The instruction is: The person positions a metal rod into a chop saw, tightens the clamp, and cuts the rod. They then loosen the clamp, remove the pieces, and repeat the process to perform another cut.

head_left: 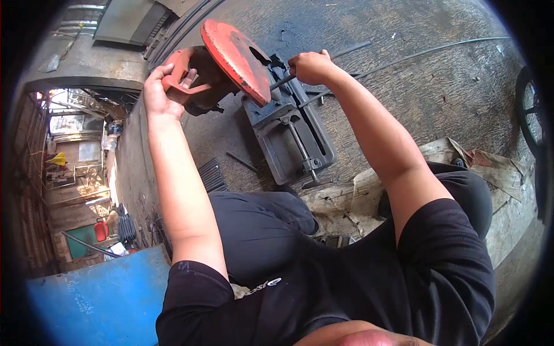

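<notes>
The person sits low on worn sacking [502, 173] spread on the concrete floor [438, 98], knees in dark trousers toward a chop saw. A blue panel [98, 300] stands at the near left. Just past the left knee a small bundle of dark bars [212, 174] lies on the floor, and a single short piece [242, 162] lies beside it.

Next comes the saw base [314, 147], with its vise screw [303, 147] pointing back at the person. A thin rod [346, 51] lies across the base and sticks out to the right. The right hand [311, 66] is clenched around the rod just beside the vise, holding it in place. The left hand [161, 86] is wrapped around the orange saw handle [183, 81].

The saw head is tilted up and the orange guard [239, 57] sits above the rod, not down on it. No sparks show. So the set-up looks done: the rod is laid in and both hands are in place. The cut itself seems not yet made at this spot. I cannot tell whether the vise is tightened on the rod.

Farther off, a long thin bar [438, 49] lies across the floor, and part of a wheel [534, 115] shows at the right edge.
</notes>
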`<move>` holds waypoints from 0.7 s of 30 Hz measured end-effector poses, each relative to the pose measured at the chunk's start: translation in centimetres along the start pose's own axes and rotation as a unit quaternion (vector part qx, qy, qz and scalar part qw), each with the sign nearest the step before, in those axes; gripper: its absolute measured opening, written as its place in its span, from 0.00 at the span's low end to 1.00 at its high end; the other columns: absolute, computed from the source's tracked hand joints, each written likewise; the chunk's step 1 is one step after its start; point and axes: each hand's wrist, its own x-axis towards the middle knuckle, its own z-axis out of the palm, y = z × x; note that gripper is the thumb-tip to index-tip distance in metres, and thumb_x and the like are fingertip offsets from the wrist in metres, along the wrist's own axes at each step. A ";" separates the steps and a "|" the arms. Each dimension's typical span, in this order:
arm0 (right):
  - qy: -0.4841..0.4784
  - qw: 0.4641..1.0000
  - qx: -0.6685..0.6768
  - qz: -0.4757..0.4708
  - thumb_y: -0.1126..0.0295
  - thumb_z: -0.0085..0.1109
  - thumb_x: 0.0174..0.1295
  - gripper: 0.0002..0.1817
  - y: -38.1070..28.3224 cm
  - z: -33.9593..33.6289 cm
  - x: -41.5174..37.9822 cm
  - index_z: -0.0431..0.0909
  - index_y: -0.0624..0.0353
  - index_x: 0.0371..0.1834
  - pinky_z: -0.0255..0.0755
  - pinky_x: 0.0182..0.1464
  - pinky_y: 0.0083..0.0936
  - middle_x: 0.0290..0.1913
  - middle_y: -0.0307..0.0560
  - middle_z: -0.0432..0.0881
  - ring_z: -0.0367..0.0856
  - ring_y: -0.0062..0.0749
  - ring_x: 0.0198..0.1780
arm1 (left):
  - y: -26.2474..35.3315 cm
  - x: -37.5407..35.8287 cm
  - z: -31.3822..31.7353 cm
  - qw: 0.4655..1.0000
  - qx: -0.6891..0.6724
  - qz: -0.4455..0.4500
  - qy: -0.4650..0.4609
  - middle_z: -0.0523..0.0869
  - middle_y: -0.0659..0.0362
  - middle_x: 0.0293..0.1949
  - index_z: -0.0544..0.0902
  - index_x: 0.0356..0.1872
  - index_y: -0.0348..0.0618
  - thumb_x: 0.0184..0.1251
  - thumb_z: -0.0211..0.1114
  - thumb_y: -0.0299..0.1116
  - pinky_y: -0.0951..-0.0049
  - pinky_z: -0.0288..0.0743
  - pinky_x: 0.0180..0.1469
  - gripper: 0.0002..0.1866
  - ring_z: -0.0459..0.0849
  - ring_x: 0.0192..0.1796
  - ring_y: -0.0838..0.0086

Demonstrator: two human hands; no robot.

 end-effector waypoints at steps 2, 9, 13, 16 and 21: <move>-0.004 1.000 0.009 0.007 0.61 0.48 0.59 0.17 0.1 0.3 0.1 0.80 0.46 0.50 0.58 0.57 0.61 0.49 0.44 0.83 0.80 0.41 0.53 | 0.0 0.1 -0.1 1.000 -0.005 -0.004 0.016 0.75 0.42 0.50 0.68 0.56 0.25 0.60 0.55 0.30 0.56 0.76 0.56 0.25 0.79 0.49 0.51; -0.038 0.999 -0.017 0.018 0.64 0.48 0.58 0.17 0.3 0.8 0.6 0.81 0.49 0.49 0.55 0.60 0.64 0.52 0.46 0.81 0.78 0.43 0.56 | -0.1 -0.1 0.0 1.000 -0.001 0.000 0.016 0.74 0.41 0.51 0.67 0.56 0.24 0.59 0.55 0.30 0.55 0.76 0.57 0.25 0.78 0.50 0.50; -0.043 0.998 -0.022 0.032 0.66 0.48 0.57 0.17 0.9 2.2 1.1 0.81 0.50 0.48 0.54 0.61 0.65 0.52 0.46 0.81 0.78 0.44 0.56 | -0.1 0.0 -0.2 1.000 -0.009 0.003 0.009 0.73 0.40 0.51 0.67 0.56 0.24 0.59 0.56 0.30 0.55 0.75 0.58 0.25 0.77 0.51 0.49; -0.040 0.999 -0.013 0.034 0.64 0.48 0.58 0.17 1.9 3.7 1.2 0.81 0.49 0.49 0.54 0.60 0.66 0.53 0.46 0.81 0.78 0.44 0.57 | -0.1 0.0 0.0 1.000 -0.001 -0.001 0.023 0.73 0.42 0.52 0.68 0.57 0.27 0.59 0.56 0.31 0.55 0.76 0.56 0.25 0.78 0.50 0.51; -0.055 0.998 0.013 0.041 0.60 0.48 0.59 0.17 3.4 5.2 1.7 0.80 0.48 0.50 0.55 0.57 0.70 0.54 0.46 0.80 0.77 0.44 0.57 | -0.2 0.1 -0.4 1.000 0.005 -0.001 0.016 0.75 0.44 0.53 0.69 0.57 0.31 0.59 0.55 0.33 0.55 0.78 0.53 0.25 0.79 0.49 0.55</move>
